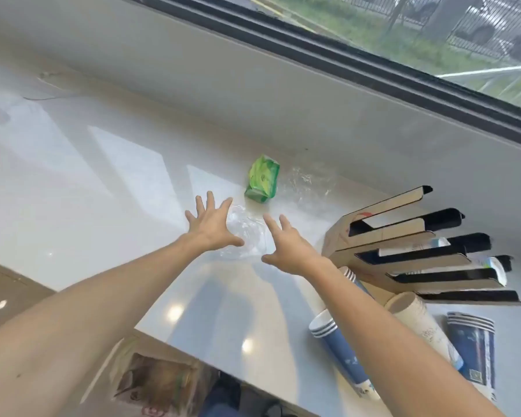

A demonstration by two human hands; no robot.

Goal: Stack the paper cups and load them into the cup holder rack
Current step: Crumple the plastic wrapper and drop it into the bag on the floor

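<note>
Both my hands reach out over the white counter with fingers spread and nothing in them. My left hand [212, 225] and my right hand [286, 246] hover on either side of a crumpled clear plastic wrapper [248, 233]. A cardboard cup holder rack [409, 251] with several black slots stands at the right. Stacks of paper cups lie on their sides below it: a blue stack [342, 353], a beige stack [424, 323] and another blue stack [472, 353] at the far right. More cup rims [350, 273] show beside my right forearm.
A green tissue packet [262, 180] lies beyond my hands, with more clear plastic film [310, 183] to its right. The window sill wall [253, 94] rises behind the counter. The counter edge [193, 353] runs diagonally below my arms; a bag [160, 383] sits on the floor.
</note>
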